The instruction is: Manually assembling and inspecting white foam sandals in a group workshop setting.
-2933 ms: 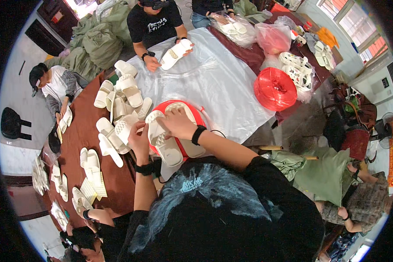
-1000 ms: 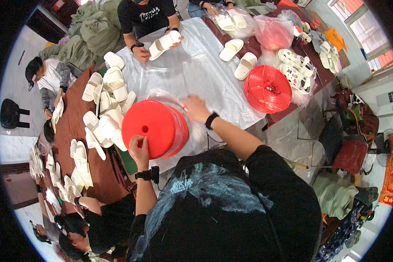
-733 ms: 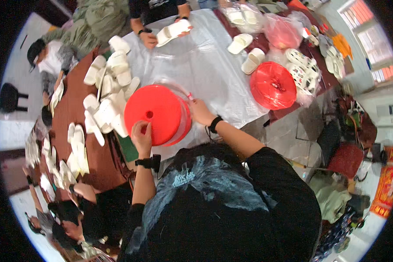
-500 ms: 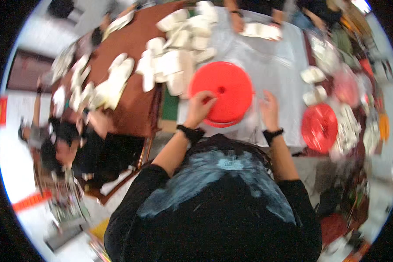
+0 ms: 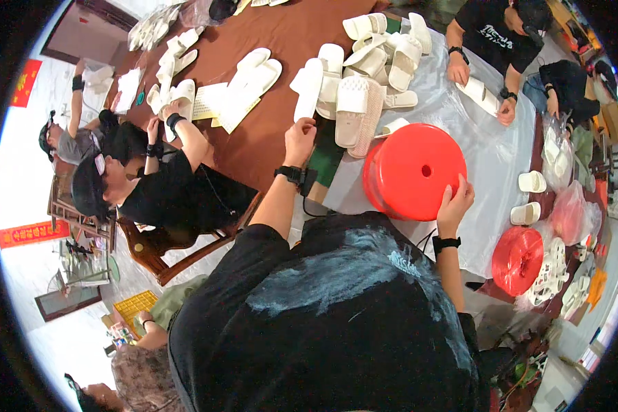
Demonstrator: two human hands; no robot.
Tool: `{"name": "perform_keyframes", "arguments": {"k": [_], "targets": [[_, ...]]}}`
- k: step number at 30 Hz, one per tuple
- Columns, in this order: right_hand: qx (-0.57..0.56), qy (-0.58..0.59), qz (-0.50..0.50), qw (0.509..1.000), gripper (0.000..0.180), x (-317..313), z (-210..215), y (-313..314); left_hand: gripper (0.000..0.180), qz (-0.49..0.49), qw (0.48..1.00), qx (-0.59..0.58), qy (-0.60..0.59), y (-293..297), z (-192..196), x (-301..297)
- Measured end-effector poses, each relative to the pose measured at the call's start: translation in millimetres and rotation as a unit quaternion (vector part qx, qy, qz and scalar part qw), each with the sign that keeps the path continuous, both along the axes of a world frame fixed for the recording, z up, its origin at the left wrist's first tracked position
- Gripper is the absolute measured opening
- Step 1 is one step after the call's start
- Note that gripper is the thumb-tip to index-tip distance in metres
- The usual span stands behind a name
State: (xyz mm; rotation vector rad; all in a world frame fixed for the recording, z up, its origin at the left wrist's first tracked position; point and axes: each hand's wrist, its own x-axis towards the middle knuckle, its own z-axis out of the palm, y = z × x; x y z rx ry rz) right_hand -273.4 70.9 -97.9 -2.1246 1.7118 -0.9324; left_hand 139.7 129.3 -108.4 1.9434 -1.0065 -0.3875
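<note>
In front of me on the table stands a round red plastic piece [image 5: 408, 161], flat on top with a small hole in its middle, its kind unclear. My right hand [image 5: 454, 206] grips its near right edge, the thumb lying over the rim. My left hand [image 5: 299, 143] reaches forward to the left, fingers pinched at the near end of a white slipper [image 5: 309, 89]. That slipper leans among a heap of white slippers; a textured pair, one white slipper [image 5: 351, 110] and one pinkish slipper [image 5: 368, 117], lies beside it.
Clear plastic sheeting [image 5: 491, 178] covers the table's right part; a brown cloth [image 5: 233, 34] covers the left. Across from me a person holds a white slipper [image 5: 481, 96]. Another person sits at left by a wooden chair [image 5: 165, 254]. A shiny red roll [image 5: 518, 261] lies at right.
My left hand has left the red piece and moved to the slipper. My right hand, earlier apart from the red piece, now grips its edge. The view has turned leftward.
</note>
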Motion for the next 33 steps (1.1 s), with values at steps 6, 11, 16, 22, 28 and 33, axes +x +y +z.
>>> {"name": "perform_keyframes", "arguments": {"k": [6, 11, 16, 22, 28, 33], "targets": [[0.018, -0.05, -0.011, 0.999, 0.045, 3, 0, 4, 0.045, -0.04, 0.981, 0.124, -0.145, -39, -26, 45], [0.022, -0.057, -0.033, 0.998, 0.043, 3, 4, 6, 0.079, 0.046, 0.916, 0.256, -0.306, -88, -38, 31], [0.032, -0.105, -0.058, 0.992, 0.043, 3, -4, 4, 0.074, 0.018, 0.855, 0.349, -0.383, -97, -76, 58], [0.025, -0.066, -0.1, 0.992, 0.046, 5, 13, 10, 0.088, -0.039, 0.952, 0.164, -0.254, -85, -68, 80], [0.042, -0.076, -0.108, 0.99, 0.045, -8, 14, 16, 0.08, -0.105, 0.986, 0.082, -0.099, -72, 37, 10], [0.017, 0.005, -0.107, 0.994, 0.049, 2, 13, 13, 0.075, -0.171, 0.98, -0.101, -0.002, -49, 139, -50]]}}
